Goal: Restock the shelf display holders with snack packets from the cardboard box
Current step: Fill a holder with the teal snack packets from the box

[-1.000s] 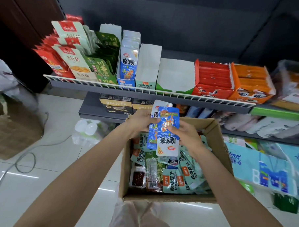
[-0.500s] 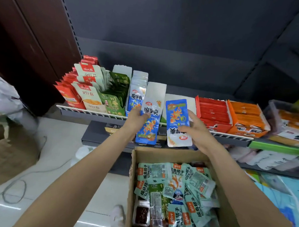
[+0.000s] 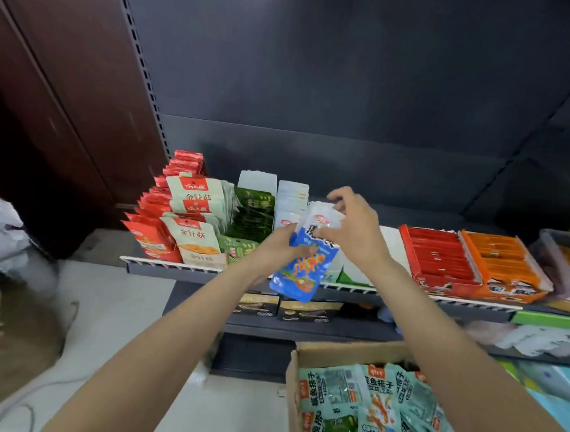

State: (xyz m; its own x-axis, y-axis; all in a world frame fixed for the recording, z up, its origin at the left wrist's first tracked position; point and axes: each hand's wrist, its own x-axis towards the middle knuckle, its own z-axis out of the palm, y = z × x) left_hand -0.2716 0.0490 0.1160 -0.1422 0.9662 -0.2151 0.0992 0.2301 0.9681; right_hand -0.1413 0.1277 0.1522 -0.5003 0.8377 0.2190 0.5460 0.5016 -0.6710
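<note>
Held snack packet (image 3: 302, 265): blue, orange print, white top with red logo. Shelf (image 3: 177, 267): dark grey, white front rail. Far-left packets (image 3: 152, 236): red. Beside them, cream packets (image 3: 196, 238), orange-red band, yellow food picture. Next right, green packets (image 3: 252, 214), dark leafy pattern. Right side: red display box (image 3: 438, 255), then orange display box (image 3: 500, 261). Near cardboard box (image 3: 293, 405): brown; inside, mint-green packets (image 3: 376, 402), orange tags, dark lettering. Back panel (image 3: 348, 88): dark grey. Floor (image 3: 115, 322): pale beige.
</note>
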